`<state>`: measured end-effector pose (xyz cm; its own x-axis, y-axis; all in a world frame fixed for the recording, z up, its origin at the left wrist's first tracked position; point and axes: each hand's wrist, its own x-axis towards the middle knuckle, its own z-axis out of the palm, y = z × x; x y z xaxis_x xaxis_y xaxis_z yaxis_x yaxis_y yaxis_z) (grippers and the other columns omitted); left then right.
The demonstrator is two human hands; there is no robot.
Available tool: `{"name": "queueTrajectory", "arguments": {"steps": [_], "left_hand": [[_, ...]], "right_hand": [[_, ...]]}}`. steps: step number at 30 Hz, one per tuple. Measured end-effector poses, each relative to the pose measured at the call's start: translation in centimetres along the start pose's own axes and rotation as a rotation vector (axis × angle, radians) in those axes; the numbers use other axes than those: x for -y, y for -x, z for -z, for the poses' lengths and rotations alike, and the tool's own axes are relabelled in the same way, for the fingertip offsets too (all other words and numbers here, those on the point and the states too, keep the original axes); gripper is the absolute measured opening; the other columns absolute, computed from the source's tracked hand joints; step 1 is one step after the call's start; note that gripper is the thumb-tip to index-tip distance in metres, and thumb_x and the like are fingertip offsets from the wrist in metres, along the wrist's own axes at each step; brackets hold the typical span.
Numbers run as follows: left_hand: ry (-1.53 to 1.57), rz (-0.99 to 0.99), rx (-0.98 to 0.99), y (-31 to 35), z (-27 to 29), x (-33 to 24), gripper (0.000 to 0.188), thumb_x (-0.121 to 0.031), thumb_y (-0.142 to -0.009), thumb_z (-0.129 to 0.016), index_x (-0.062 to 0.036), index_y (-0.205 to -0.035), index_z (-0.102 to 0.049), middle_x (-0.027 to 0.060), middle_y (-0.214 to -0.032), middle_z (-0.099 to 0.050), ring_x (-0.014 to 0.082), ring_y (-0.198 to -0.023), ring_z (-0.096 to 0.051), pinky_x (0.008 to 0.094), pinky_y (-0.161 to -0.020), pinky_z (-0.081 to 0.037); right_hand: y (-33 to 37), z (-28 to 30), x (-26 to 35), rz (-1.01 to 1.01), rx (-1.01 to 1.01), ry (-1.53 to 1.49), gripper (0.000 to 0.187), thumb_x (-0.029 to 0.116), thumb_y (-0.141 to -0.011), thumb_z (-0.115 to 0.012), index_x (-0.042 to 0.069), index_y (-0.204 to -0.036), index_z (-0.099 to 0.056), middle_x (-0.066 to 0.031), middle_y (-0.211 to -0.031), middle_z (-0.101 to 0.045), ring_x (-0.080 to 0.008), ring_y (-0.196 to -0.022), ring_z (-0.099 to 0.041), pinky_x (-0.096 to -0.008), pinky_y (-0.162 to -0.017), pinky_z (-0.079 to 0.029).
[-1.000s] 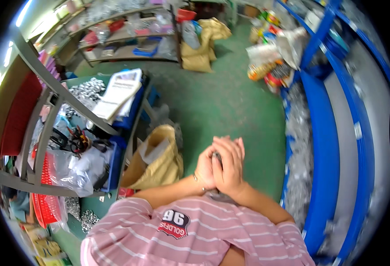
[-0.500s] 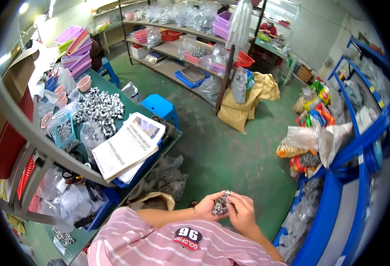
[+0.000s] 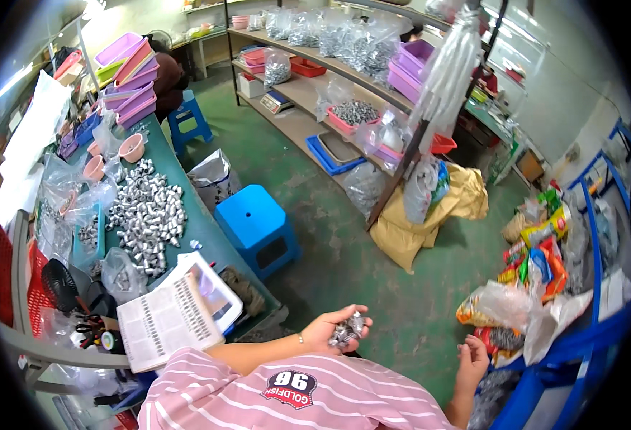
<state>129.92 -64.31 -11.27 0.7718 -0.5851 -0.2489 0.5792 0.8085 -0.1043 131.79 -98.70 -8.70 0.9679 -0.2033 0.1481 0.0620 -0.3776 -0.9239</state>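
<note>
A small heap of shiny silver metal parts (image 3: 348, 331) rests in my left hand (image 3: 323, 331), its fingers curled around them in front of my body. The exact kind of these parts is too small to tell. My right hand (image 3: 471, 362) is held apart on the right, fingers loosely bent and somewhat spread, with nothing visible in it. Over on the left, a pile of larger silver metal pieces (image 3: 150, 218) covers part of the green table (image 3: 193, 193). An open booklet (image 3: 168, 319) lies at the table's near end.
A blue stool (image 3: 254, 218) stands beside the table. Shelves (image 3: 287, 104) ahead carry bagged metal parts and bins. A brown sack (image 3: 409, 240) leans by the shelf post. Bags (image 3: 502, 308) are heaped at right, next to a blue rack (image 3: 594, 236).
My right hand has left the parts in my left hand and moved to the right. The left hand still holds them. My view has shifted, bringing the stool nearer.
</note>
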Motion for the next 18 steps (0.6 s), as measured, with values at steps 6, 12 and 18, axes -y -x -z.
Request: {"name": "queueTrajectory", "arguments": {"steps": [6, 12, 18], "left_hand": [[0.044, -0.316, -0.177, -5.8, -2.2, -10.9, 0.017, -0.023, -0.086, -0.056, -0.0115, -0.097, -0.053, 0.0113, -0.086, -0.055, 0.0214, -0.071, -0.051, 0.0279, -0.05, -0.04], [0.084, -0.723, -0.195, -6.1, -3.8, -18.9, 0.013, -0.018, -0.086, -0.056, -0.0127, -0.098, -0.055, 0.0111, -0.092, -0.057, 0.0223, -0.08, -0.054, 0.0292, -0.056, -0.044], [0.188, -0.811, -0.25, -8.6, -5.7, -30.1, 0.011, -0.009, -0.083, -0.057, -0.0116, -0.093, -0.056, 0.0118, -0.098, -0.058, 0.0231, -0.085, -0.056, 0.0315, -0.062, -0.047]], "right_hand": [[-21.1, -8.0, 1.1, -0.018, 0.142, 0.048, 0.015, 0.001, -0.078, -0.058, -0.002, -0.092, -0.058, -0.0031, -0.081, -0.058, -0.0101, -0.072, -0.054, -0.022, -0.065, -0.044], [-31.9, -26.7, 10.3, 0.478, 0.752, 0.051, 0.015, 0.002, -0.078, -0.059, -0.002, -0.092, -0.059, -0.0106, -0.087, -0.06, -0.0167, -0.076, -0.059, -0.0262, -0.069, -0.047], [-38.9, -37.7, 11.6, 0.483, 0.919, 0.054, 0.015, 0.003, -0.078, -0.06, -0.002, -0.092, -0.059, -0.011, -0.087, -0.061, -0.0187, -0.075, -0.059, -0.0275, -0.069, -0.047]]}}
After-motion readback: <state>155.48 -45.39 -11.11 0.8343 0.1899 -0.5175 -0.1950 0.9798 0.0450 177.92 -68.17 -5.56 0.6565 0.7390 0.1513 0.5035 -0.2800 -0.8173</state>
